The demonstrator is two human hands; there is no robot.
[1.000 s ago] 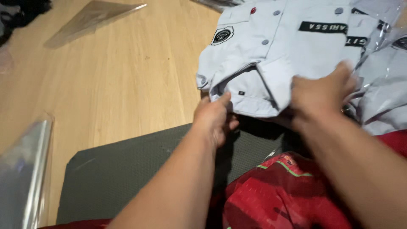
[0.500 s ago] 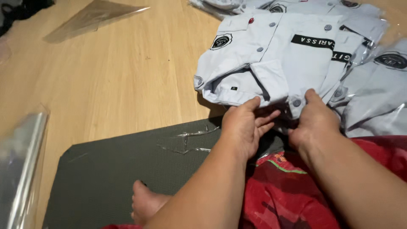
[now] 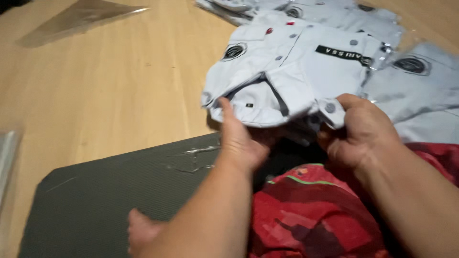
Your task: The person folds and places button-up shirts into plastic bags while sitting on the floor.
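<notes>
A folded light grey shirt (image 3: 291, 67) with round badges, buttons and a black label strip lies on the wooden floor (image 3: 105, 95), its near edge lifted. My left hand (image 3: 239, 141) grips that near edge from below at the collar end. My right hand (image 3: 361, 129) pinches the shirt's buttoned cuff at the right. Both hands hold the same shirt, just beyond the edge of a dark grey mat (image 3: 110, 196).
More grey shirts in clear wrap (image 3: 420, 81) lie behind and to the right. Red patterned cloth (image 3: 315, 215) covers my lap. A bare foot (image 3: 141, 229) rests on the mat. Clear plastic bags lie at the far left (image 3: 81, 19) and the left edge (image 3: 7, 153).
Both hands have moved from the shirt's underside to gripping its near edge, and they have lifted it. The view has shifted closer.
</notes>
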